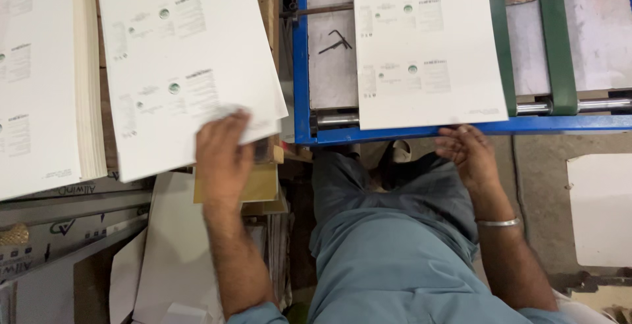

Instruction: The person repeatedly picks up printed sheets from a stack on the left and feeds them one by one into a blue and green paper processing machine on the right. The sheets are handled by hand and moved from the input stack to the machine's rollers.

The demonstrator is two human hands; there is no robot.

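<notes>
My left hand [222,156] grips the near corner of a white printed sheet [178,60] that lies tilted over a stack on the left. The corner is blurred under my fingers. My right hand [466,151] hangs just below the blue frame edge [408,133] of a machine bed, fingers loosely curled and holding nothing. It is near the lower edge of a second white printed sheet [428,47] lying flat on that bed. A metal bangle sits on my right wrist.
A thick stack of white printed sheets [39,80] fills the far left. Green belts [556,41] and a metal roller [573,105] cross the machine at right. A hex key [336,42] lies on the grey bed. Cardboard and loose boards [164,251] lie below.
</notes>
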